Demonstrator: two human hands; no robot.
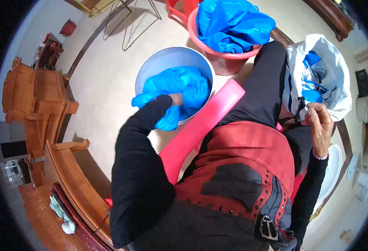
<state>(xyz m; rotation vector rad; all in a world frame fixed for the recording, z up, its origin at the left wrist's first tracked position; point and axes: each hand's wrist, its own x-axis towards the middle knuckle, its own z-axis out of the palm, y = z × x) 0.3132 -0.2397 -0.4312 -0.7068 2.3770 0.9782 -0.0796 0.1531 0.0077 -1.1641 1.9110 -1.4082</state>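
My left hand [176, 99] reaches into a pale blue bucket [158, 58] and grips a bright blue plastic sheet [179, 85] that spills over the bucket's near rim. My right hand [319, 123] hangs at the right with its fingers pinched on the edge of a white sack [337, 71], which holds more blue sheets [313, 77]. I sit on a red plastic chair [200, 125], wearing black sleeves and a red and black jacket.
A red basin [225, 58] heaped with blue plastic sheets [232, 23] stands beyond the bucket. Carved wooden furniture [37, 104] lines the left side. A wire frame stand [127, 21] is at the back. White containers [366, 108] sit at the far right.
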